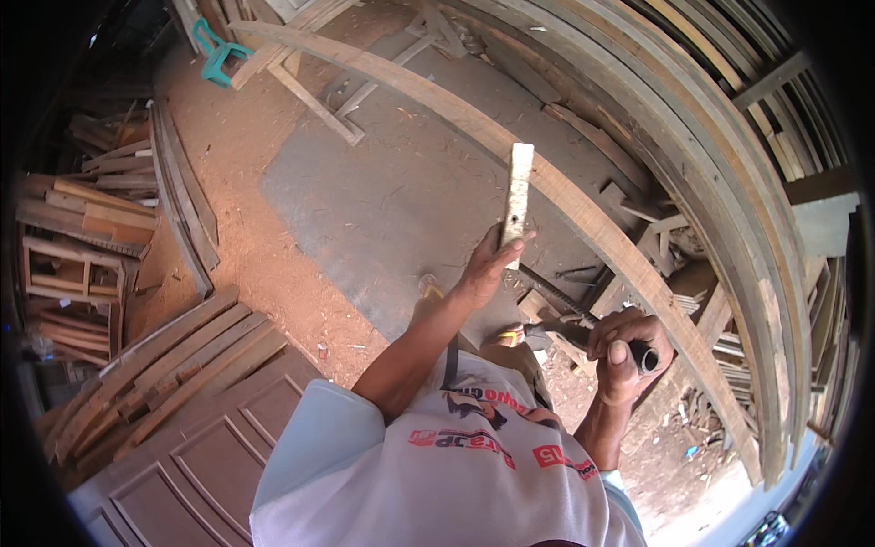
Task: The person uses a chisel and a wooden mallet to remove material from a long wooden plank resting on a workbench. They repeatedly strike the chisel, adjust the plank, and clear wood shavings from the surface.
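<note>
A pale, worn flat bar point(518, 187) with a small dark hole is gripped near its lower end by my left hand point(492, 272), thumb along its side. The bar stands roughly lengthwise away from me, its far end overlapping a long wooden plank point(629, 266) in view. Lower right, my right hand point(625, 351) is wrapped round a dark tube point(648, 359) with a hollow round end. From near the pale bar's lower end, a dark ribbed rod point(558, 294) runs toward my right hand; whether it joins the tube or the bar I cannot tell.
Long boards point(720, 182) lean stacked along the right. Timber pieces point(173, 369) and a panelled door point(205, 447) lie at lower left, with more wood point(91, 214) beyond. A green plastic chair point(217, 62) and a wooden frame point(314, 102) are far left. Sawdust covers the floor point(264, 237).
</note>
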Motion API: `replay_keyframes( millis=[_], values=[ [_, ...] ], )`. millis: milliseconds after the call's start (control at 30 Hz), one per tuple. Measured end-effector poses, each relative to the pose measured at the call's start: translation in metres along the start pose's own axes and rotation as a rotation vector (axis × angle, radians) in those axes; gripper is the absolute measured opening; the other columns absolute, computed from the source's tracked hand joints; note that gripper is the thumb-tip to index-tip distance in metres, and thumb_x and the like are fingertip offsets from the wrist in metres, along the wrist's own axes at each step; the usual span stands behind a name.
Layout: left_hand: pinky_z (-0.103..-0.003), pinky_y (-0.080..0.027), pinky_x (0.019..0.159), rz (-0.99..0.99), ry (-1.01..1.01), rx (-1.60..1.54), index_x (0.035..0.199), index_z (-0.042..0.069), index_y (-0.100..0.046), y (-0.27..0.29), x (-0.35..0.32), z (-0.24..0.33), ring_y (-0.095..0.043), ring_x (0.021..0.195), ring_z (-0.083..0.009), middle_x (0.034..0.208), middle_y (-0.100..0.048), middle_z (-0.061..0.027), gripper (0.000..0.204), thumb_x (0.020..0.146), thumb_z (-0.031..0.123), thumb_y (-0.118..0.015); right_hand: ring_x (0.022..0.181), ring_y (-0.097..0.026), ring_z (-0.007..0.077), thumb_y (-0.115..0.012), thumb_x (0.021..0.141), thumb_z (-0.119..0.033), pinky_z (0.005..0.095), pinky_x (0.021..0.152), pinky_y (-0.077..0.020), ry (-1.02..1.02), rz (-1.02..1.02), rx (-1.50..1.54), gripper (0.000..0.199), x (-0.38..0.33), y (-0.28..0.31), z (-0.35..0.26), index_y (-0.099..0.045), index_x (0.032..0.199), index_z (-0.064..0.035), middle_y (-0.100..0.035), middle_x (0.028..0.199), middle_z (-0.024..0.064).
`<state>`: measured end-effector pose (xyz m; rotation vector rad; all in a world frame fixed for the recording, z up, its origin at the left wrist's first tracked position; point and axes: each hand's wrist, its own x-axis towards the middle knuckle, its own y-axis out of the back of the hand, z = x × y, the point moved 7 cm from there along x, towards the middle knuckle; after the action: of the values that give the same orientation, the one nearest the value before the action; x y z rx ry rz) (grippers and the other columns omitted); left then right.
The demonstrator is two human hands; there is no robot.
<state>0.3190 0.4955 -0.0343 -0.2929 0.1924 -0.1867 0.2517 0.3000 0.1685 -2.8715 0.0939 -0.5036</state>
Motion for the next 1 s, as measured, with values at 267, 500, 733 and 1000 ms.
replay_keyframes(
  millis=[267, 500, 733, 1000],
  values=[
    [-0.037, -0.047, 0.095, 0.182, 0.297, -0.116, 0.134, 0.001, -0.044, 0.213, -0.075, -0.012, -0.061, 0.107, -0.0212, 0.116, -0.061, -0.0115, 0.051, 0.093, 0.023, -0.064, 0.056, -0.052, 0.0209, -0.060, 0.099, -0.028, 0.0322, 0.048, -0.0447, 0.444, 0.054, -0.002, 0.032, 0.100, -0.064, -0.043, -0.051, 0.092, 0.0015, -0.050, 0.075, 0.0132],
    [-0.034, -0.049, 0.086, 0.384, 0.286, -0.018, 0.130, 0.005, -0.045, 0.366, -0.083, 0.020, -0.060, 0.096, -0.0174, 0.109, -0.061, -0.0084, 0.046, 0.094, 0.026, -0.065, 0.052, -0.048, 0.0147, -0.058, 0.096, -0.019, 0.0281, 0.044, -0.0389, 0.427, 0.435, -0.297, 0.025, 0.152, -0.083, 0.054, -0.052, 0.079, -0.0017, -0.052, 0.067, 0.0080],
    [-0.037, -0.051, 0.090, 0.390, 0.164, -0.069, 0.134, -0.001, -0.038, 0.442, -0.001, 0.069, -0.062, 0.105, -0.0228, 0.120, -0.060, -0.0164, 0.054, 0.095, 0.027, -0.062, 0.060, -0.048, 0.0168, -0.061, 0.095, -0.030, 0.0296, 0.054, -0.0403, 0.390, 0.756, -0.324, 0.032, 0.151, -0.058, 0.067, -0.060, 0.082, -0.0009, -0.050, 0.068, 0.0057],
    [-0.033, -0.047, 0.091, 0.438, -0.015, 0.059, 0.135, 0.001, -0.039, 0.493, 0.132, 0.148, -0.058, 0.103, -0.0177, 0.117, -0.058, -0.0119, 0.058, 0.092, 0.026, -0.069, 0.063, -0.058, 0.0179, -0.072, 0.092, -0.040, 0.0273, 0.054, -0.0446, 0.420, 1.238, -0.441, 0.047, 0.167, -0.079, 0.070, -0.062, 0.083, 0.0054, -0.060, 0.074, 0.0108]
  ],
)
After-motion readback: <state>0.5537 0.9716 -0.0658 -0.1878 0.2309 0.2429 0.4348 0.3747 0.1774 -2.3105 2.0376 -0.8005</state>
